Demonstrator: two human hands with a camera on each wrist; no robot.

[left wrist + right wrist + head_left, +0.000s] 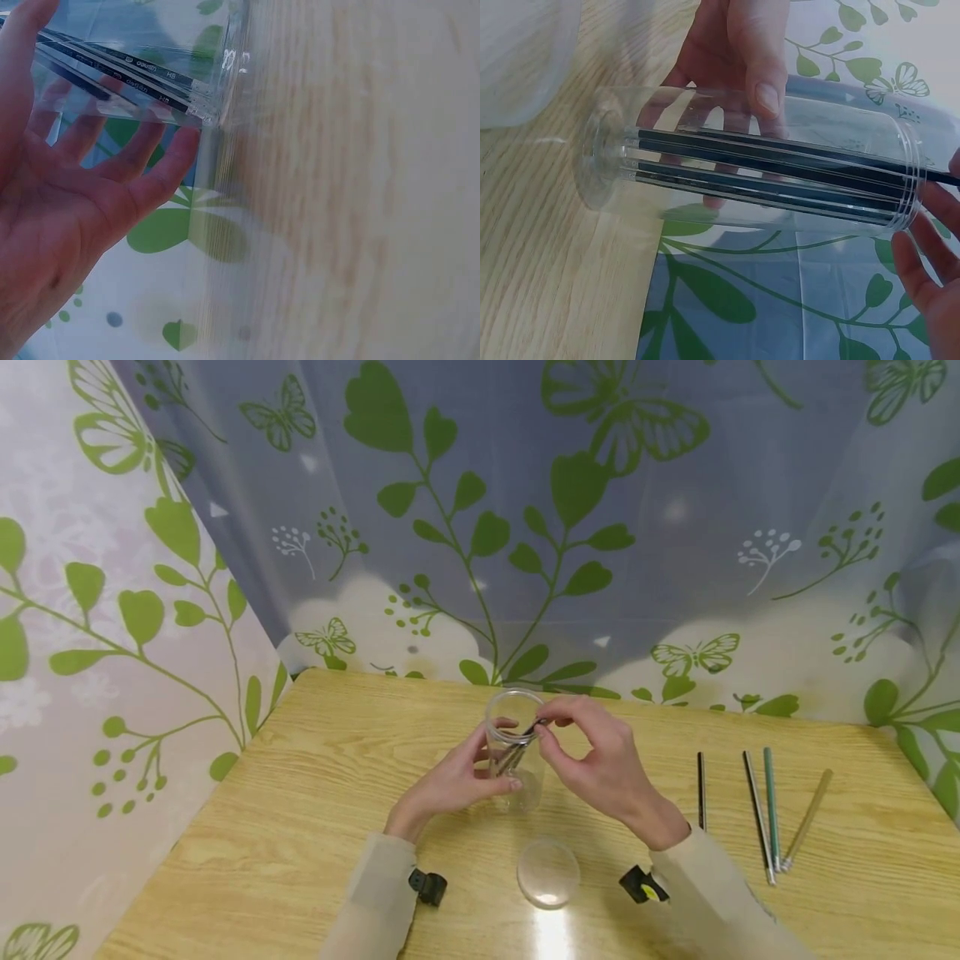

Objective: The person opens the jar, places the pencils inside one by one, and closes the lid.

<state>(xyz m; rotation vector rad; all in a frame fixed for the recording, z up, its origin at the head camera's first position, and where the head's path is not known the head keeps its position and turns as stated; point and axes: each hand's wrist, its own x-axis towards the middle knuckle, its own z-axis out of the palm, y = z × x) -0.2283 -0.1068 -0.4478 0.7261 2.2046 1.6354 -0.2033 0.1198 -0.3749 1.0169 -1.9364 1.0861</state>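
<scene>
"Between the left hand (461,774) and the right hand (602,756), is that a clear jar (530,781)?"
"Yes, mouth uppermost, with dark pencils (742,160) inside. I can't tell whether its base touches the table (300,827)."
"How is it held?"
"The left hand grips it from the side, thumb on the near wall, fingers behind."
"And the right?"
"Pinching one pencil (943,178) by its upper end, just at the rim. That's the hand nearer the mouth."
"Which way does that one run?"
"Down into the jar from the fingertips, slanting left in the head view, roughly along the jar's length."
"Anything round about?"
"A round lid (548,874) lies flat, nearer the person. Four slim sticks (770,806) lie to the right, well apart from the jar."
</scene>
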